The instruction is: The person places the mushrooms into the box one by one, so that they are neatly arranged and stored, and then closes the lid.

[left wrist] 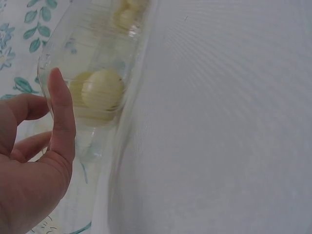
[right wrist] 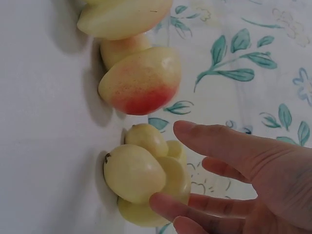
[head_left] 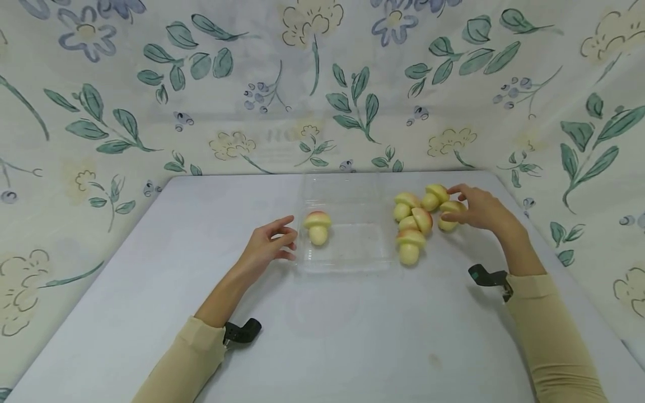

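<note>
A clear plastic container [head_left: 360, 242] lies on the white table, holding one pale yellow mushroom-shaped piece [head_left: 318, 228] with a reddish-tinged cap. My left hand [head_left: 264, 246] is at its left side, fingers spread and slightly bent, fingertips right by the wall. In the left wrist view that hand [left wrist: 44, 151] overlaps the transparent wall. Several more mushroom-shaped pieces cluster to the right of the container. My right hand [head_left: 481, 210] reaches over the rightmost piece [head_left: 450, 219], thumb and fingers apart. The right wrist view shows fingertips [right wrist: 165, 204] beside a pale rounded stem [right wrist: 132, 171].
The nearest clustered piece [head_left: 409, 252] lies close to the container's right edge. Behind the table [head_left: 347, 336] hangs a leaf-and-flower patterned cloth [head_left: 282, 123]. Each wrist carries a black camera, one by the left sleeve [head_left: 186, 358] and one by the right sleeve [head_left: 551, 336].
</note>
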Tool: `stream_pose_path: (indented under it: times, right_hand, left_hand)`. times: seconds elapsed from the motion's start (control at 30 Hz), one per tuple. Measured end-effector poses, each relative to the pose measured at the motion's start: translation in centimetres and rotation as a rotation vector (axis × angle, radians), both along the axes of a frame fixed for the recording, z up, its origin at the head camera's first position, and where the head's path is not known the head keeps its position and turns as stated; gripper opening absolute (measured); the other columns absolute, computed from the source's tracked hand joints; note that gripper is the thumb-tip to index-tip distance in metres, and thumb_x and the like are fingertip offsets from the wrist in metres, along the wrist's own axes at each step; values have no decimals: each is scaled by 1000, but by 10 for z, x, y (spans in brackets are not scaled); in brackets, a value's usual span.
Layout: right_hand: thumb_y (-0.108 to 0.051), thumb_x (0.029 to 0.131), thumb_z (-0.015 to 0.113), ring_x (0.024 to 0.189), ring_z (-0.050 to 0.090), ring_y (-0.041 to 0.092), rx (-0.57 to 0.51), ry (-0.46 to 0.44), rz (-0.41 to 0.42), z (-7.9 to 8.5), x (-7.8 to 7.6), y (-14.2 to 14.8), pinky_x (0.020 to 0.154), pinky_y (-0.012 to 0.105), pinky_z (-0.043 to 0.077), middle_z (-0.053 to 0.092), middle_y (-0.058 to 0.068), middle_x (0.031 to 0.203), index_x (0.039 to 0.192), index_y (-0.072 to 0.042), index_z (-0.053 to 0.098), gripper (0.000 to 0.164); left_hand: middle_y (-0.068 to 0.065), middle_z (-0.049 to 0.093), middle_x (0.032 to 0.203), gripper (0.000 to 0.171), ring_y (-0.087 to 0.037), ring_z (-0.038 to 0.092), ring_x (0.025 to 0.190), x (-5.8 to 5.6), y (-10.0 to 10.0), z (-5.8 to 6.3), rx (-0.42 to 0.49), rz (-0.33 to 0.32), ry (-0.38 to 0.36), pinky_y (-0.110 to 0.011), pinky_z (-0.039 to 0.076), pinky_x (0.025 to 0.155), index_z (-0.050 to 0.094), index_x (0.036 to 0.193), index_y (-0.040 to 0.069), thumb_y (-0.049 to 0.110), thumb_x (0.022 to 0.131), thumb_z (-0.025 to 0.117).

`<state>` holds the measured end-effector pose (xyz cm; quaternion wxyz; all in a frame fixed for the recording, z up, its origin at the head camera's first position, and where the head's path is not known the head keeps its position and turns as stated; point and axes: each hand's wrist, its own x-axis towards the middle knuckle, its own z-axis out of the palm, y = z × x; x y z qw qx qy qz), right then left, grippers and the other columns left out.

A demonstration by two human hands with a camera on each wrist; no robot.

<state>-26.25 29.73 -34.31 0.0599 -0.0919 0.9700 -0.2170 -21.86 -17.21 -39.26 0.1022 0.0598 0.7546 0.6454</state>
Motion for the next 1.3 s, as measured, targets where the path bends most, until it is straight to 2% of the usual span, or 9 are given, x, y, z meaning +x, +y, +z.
stream_pose_path:
  times: [0.17, 0.4, 0.53, 0.9, 1.3]
  right_hand:
    - [-42, 89, 70, 108, 55, 44, 10, -9, 7, -1, 0, 1, 82, 54, 50, 48, 33, 135, 142, -3, 40, 72]
    - [-43, 89, 70, 84, 65, 27, 9, -28, 5, -2, 0, 5, 69, 38, 51, 50, 30, 126, 142, -2, 40, 73]
    - [-43, 89, 70, 81, 65, 23, 18, -42, -6, -4, 0, 6, 66, 32, 48, 53, 26, 121, 143, -2, 40, 74]
    - [-36, 89, 72, 83, 65, 23, 1, -90, -46, -13, -4, 5, 63, 29, 50, 58, 24, 116, 143, -4, 39, 71]
    - [-42, 86, 74, 81, 64, 23, 4, -86, -34, -20, -9, 6, 67, 33, 49, 66, 17, 99, 144, -5, 36, 79]
  left_hand:
    - [-4, 54, 110, 59, -7, 62, 78, -1, 0, 0, 9, 1, 8, -24, 62, 68, 35, 151, 3, 12, 98, 60]
    - [-4, 54, 109, 58, -8, 62, 79, -2, -1, 0, 12, -13, 10, -23, 61, 68, 35, 151, 3, 11, 98, 59]
    - [-6, 54, 110, 58, -8, 62, 79, -2, 0, -1, 11, -17, 1, -23, 61, 69, 35, 151, 3, 11, 98, 59]
    - [-3, 54, 108, 57, -9, 62, 79, 0, 1, -2, 14, 1, -7, -22, 61, 67, 36, 150, 2, 9, 98, 59]
    - [-3, 54, 107, 58, -10, 62, 80, 1, -1, 0, 14, -2, -1, -28, 62, 70, 36, 150, 2, 9, 98, 59]
